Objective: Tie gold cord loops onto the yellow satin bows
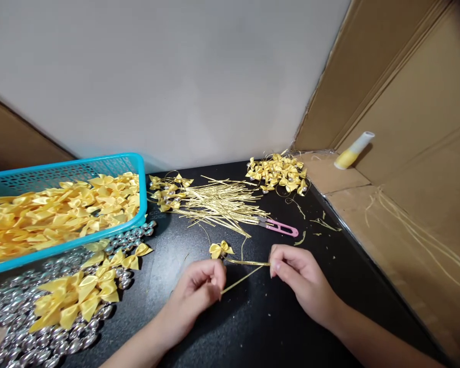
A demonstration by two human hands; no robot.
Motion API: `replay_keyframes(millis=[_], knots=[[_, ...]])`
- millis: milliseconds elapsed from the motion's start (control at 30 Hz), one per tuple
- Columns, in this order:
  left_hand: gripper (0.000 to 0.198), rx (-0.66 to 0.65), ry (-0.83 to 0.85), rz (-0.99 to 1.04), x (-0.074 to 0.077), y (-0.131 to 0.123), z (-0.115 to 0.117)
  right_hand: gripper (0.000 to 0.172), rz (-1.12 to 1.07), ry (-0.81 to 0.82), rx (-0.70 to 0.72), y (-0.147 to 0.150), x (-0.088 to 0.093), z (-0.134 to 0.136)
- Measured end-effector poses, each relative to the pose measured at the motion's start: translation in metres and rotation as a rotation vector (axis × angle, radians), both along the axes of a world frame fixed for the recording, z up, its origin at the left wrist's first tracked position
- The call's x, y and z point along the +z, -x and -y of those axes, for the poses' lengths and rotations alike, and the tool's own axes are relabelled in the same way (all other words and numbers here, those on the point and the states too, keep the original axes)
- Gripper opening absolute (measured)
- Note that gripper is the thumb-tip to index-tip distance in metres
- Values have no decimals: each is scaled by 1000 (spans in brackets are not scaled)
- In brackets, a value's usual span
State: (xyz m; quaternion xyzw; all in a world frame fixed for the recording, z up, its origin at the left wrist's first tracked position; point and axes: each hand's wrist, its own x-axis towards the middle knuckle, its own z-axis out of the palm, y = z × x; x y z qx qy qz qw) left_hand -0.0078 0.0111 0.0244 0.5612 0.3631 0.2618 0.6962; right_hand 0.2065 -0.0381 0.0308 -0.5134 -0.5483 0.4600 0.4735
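Note:
My left hand [201, 286] is closed, thumb and fingers pinching one end of a thin yellow string [241, 280]. The string runs up to the right, to my right hand [301, 278]. That hand is also closed, pinching the end of a gold tie strip [247, 262] together with the string. At the strip's left end lies a small yellow ribbon bow [221, 249], just above my left fingers. A thin strand loops up behind the strip. Just beyond my right hand rest pink-handled thread snips [281, 226], their blades partly under a pile of gold tie strips [222, 202].
A turquoise basket [142, 189] of yellow bows stands at left. Silver bead strands [76, 337] lie before it, with loose bows [76, 299] on top. Finished-looking bow clusters [278, 171] sit at the back. String scraps [325, 224] and a yellow thread spool [352, 152] are at right.

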Motion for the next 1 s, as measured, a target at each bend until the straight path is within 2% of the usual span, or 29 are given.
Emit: replay_keyframes(millis=[67,133,200,300,400,600,833,1000], knots=[[21,-147,-220,-138,7,-1,2,26,20,-22,-5,0,2,0],[15,-215,-376,-226,14,-4,6,25,39,-43,-3,1,3,1],[14,-214,-451,-273,18,-8,10,24,52,-55,4,2,3,1],[37,-162,-492,-293,16,-12,17,24,61,-58,17,4,4,2],[47,-107,-452,-280,11,-15,21,24,72,-53,38,7,5,3],[19,-21,-265,-141,13,-26,21,25,95,-11,83,12,6,4],[29,44,-78,-133,13,-28,19,25,68,100,116,13,1,5],[31,78,65,-85,14,-31,17,24,42,108,132,14,-1,4]])
